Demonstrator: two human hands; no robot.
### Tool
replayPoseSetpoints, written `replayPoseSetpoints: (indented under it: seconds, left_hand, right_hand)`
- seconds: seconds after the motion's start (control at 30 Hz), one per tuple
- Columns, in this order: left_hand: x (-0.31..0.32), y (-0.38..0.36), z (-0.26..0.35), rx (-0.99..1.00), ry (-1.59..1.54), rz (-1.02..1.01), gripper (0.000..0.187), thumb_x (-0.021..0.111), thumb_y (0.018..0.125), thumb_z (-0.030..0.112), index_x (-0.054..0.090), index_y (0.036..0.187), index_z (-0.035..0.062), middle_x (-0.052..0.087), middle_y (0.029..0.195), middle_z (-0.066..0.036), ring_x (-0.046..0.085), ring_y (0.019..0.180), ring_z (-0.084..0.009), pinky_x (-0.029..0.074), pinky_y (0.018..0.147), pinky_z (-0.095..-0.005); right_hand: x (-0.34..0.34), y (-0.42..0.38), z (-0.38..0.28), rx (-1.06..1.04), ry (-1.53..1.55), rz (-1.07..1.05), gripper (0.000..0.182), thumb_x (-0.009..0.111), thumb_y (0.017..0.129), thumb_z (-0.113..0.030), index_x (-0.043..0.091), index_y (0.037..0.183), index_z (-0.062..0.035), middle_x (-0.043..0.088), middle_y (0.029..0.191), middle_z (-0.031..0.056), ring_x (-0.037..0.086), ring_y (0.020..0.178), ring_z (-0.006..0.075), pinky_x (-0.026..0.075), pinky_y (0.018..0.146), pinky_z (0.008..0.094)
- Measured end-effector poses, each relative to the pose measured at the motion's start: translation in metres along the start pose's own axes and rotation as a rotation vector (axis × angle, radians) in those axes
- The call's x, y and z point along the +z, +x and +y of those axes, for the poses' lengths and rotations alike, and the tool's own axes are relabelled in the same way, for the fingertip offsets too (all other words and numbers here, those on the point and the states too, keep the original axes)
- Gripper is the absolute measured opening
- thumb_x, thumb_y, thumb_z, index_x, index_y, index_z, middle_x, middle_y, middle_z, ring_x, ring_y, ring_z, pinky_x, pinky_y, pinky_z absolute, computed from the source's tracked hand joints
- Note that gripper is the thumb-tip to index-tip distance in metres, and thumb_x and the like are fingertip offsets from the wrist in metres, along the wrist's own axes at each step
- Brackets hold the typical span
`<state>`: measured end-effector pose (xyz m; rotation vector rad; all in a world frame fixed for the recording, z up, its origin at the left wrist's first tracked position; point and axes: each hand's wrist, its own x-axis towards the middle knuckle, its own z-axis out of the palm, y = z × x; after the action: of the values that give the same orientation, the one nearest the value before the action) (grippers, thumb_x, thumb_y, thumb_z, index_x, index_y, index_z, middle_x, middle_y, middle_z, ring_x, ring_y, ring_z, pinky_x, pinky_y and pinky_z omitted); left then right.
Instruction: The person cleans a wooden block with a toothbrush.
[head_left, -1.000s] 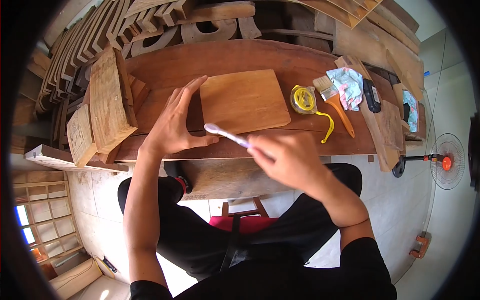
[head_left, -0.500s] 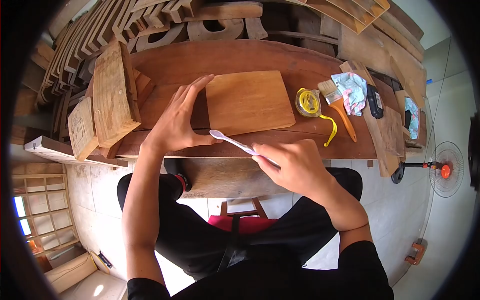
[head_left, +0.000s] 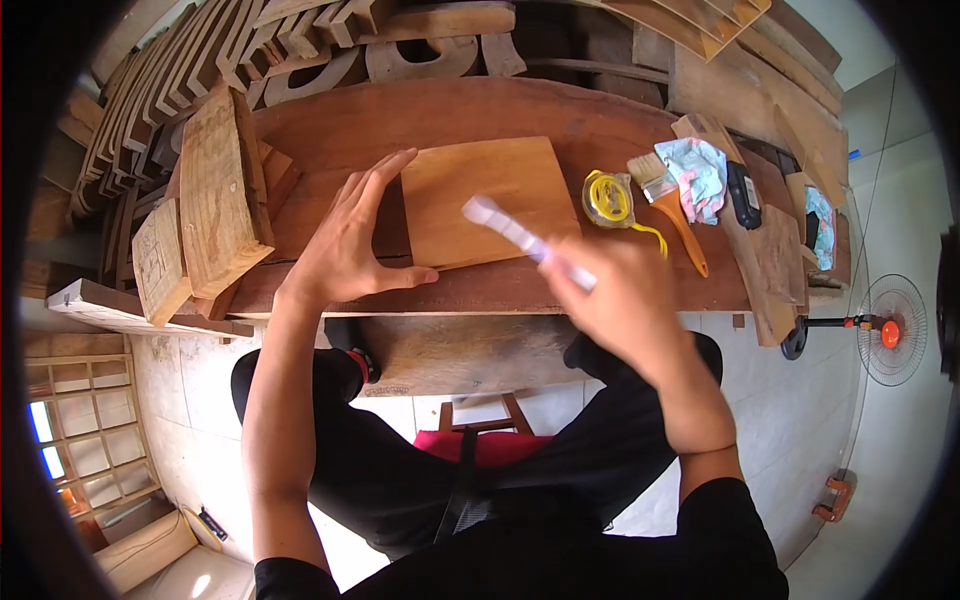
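A flat rectangular wooden board (head_left: 490, 195) lies on the reddish-brown wooden table in front of me. My left hand (head_left: 345, 235) spans its left edge, open, with fingertips right at the upper left corner and the thumb stretched toward the lower left corner. Held in my right hand (head_left: 620, 295) is a slim white and purple toothbrush (head_left: 508, 225), its head pointing up and left over the board. That hand is closed round the handle and smeared by motion. Right of the board lies a yellow tape measure (head_left: 608, 199), close to an orange-handled paintbrush (head_left: 682, 225).
A crumpled patterned cloth (head_left: 693, 178) and a black device (head_left: 744, 196) lie at the table's right. Thick wood blocks (head_left: 218, 190) stand at the left. Curved wooden pieces (head_left: 190, 85) are stacked behind. A fan (head_left: 888, 330) stands at the far right.
My right hand has moved right, and the toothbrush has lifted from beside my left thumb to over the board. My left hand stays in place at the board's left edge.
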<state>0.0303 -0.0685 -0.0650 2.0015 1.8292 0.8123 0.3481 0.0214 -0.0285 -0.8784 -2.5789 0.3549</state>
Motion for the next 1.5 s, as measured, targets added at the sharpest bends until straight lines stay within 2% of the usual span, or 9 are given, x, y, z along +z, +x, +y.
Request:
replayPoseSetpoints:
  seconds: [0.07, 0.2, 0.4, 0.47, 0.67, 0.8, 0.93, 1.33, 1.5]
  left_hand:
    - [-0.001, 0.001, 0.0, 0.002, 0.004, 0.003, 0.13, 0.102, 0.066, 0.045, 0.034, 0.171, 0.011, 0.046, 0.17, -0.02, 0.045, 0.155, -0.0418, 0.037, 0.133, -0.0529]
    - [0.0, -0.002, -0.001, -0.014, 0.01, -0.012, 0.13, 0.102, 0.066, 0.046, 0.034, 0.171, 0.0128, 0.046, 0.171, -0.019, 0.044, 0.155, -0.0416, 0.036, 0.133, -0.0529]
    - [0.0, 0.004, 0.0, 0.0, 0.019, 0.003, 0.129, 0.101, 0.067, 0.047, 0.034, 0.171, 0.0132, 0.046, 0.171, -0.018, 0.044, 0.155, -0.042, 0.037, 0.132, -0.0539]
    - [0.0, -0.002, -0.002, -0.011, 0.019, -0.009, 0.13, 0.101, 0.066, 0.048, 0.034, 0.171, 0.0129, 0.046, 0.171, -0.018, 0.044, 0.155, -0.0421, 0.037, 0.132, -0.054]
    - [0.0, 0.002, -0.004, -0.013, -0.012, -0.019, 0.134, 0.102, 0.063, 0.044, 0.032, 0.173, 0.0094, 0.046, 0.168, -0.023, 0.042, 0.158, -0.0425, 0.033, 0.133, -0.0526]
    - [0.001, 0.0, -0.004, -0.015, -0.008, -0.026, 0.135, 0.102, 0.063, 0.044, 0.032, 0.173, 0.0086, 0.047, 0.167, -0.023, 0.042, 0.158, -0.0426, 0.034, 0.133, -0.0527]
    - [-0.001, 0.001, -0.002, -0.032, -0.005, -0.03, 0.133, 0.101, 0.064, 0.047, 0.033, 0.172, 0.0099, 0.046, 0.17, -0.02, 0.043, 0.156, -0.0425, 0.034, 0.134, -0.0534]
    - [0.001, -0.001, -0.005, -0.012, 0.028, 0.002, 0.134, 0.101, 0.062, 0.046, 0.034, 0.172, 0.0121, 0.05, 0.166, -0.022, 0.048, 0.152, -0.0446, 0.037, 0.132, -0.0547]
    - [0.002, 0.001, -0.007, -0.019, 0.011, -0.005, 0.134, 0.101, 0.062, 0.046, 0.034, 0.172, 0.013, 0.049, 0.166, -0.022, 0.046, 0.153, -0.0443, 0.037, 0.132, -0.0548]
  right_hand:
    - [0.017, -0.014, -0.014, -0.183, 0.11, -0.041, 0.014, 0.075, 0.104, -0.028, 0.078, 0.099, -0.0151, 0.071, 0.065, 0.008, 0.071, 0.055, 0.0283, 0.054, 0.054, 0.0445]
    - [-0.011, 0.012, 0.019, 0.195, 0.032, -0.059, 0.015, 0.073, 0.105, -0.028, 0.081, 0.099, -0.0167, 0.072, 0.067, 0.0081, 0.072, 0.058, 0.0293, 0.052, 0.054, 0.0445]
    - [0.006, -0.009, -0.006, -0.164, 0.099, 0.044, 0.014, 0.076, 0.102, -0.025, 0.08, 0.097, -0.0134, 0.072, 0.07, 0.0139, 0.071, 0.061, 0.0348, 0.053, 0.06, 0.0475]
    - [-0.016, 0.014, 0.03, 0.214, 0.039, -0.051, 0.015, 0.075, 0.103, -0.026, 0.08, 0.097, -0.0127, 0.071, 0.069, 0.0146, 0.071, 0.061, 0.0357, 0.052, 0.057, 0.047]
    - [0.012, -0.011, -0.002, -0.128, 0.1, -0.013, 0.018, 0.076, 0.103, -0.029, 0.076, 0.097, -0.0117, 0.072, 0.068, 0.0138, 0.072, 0.062, 0.0354, 0.054, 0.058, 0.0484]
    - [-0.024, 0.021, 0.036, 0.255, -0.072, -0.06, 0.02, 0.071, 0.106, -0.03, 0.078, 0.099, -0.0129, 0.074, 0.071, 0.0127, 0.072, 0.062, 0.0354, 0.054, 0.058, 0.048]
    - [-0.001, 0.006, 0.014, -0.008, 0.011, 0.01, 0.019, 0.072, 0.105, -0.029, 0.076, 0.093, -0.0152, 0.073, 0.069, 0.0109, 0.072, 0.061, 0.0328, 0.052, 0.056, 0.0468]
    - [-0.017, 0.021, 0.043, 0.208, -0.004, 0.002, 0.017, 0.075, 0.103, -0.028, 0.079, 0.102, -0.0113, 0.074, 0.072, 0.0151, 0.074, 0.064, 0.0365, 0.056, 0.06, 0.0466]
    - [0.002, 0.005, 0.018, -0.044, 0.062, -0.004, 0.017, 0.075, 0.103, -0.028, 0.081, 0.104, -0.0121, 0.075, 0.072, 0.012, 0.073, 0.062, 0.0358, 0.055, 0.059, 0.0456]
